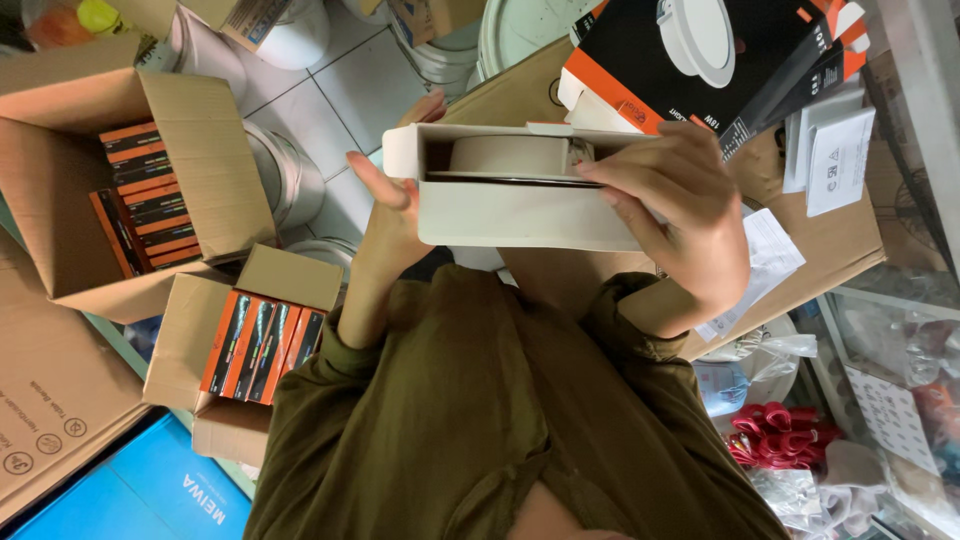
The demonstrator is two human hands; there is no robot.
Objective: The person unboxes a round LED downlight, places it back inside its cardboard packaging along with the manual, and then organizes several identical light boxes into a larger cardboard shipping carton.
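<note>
Both hands hold the white box up over the lap, the left hand gripping its end and the right hand pinching the round lamp inside, so slide it gently and straight.

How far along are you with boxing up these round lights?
Done, by the look of it: two cardboard cartons on the floor already hold rows of orange-and-black boxes. In hand: the left hand steadies an open white box while the right hand is at the round light fitting inside it. Left: this box is unclosed, and leaflets lie loose nearby.
</note>
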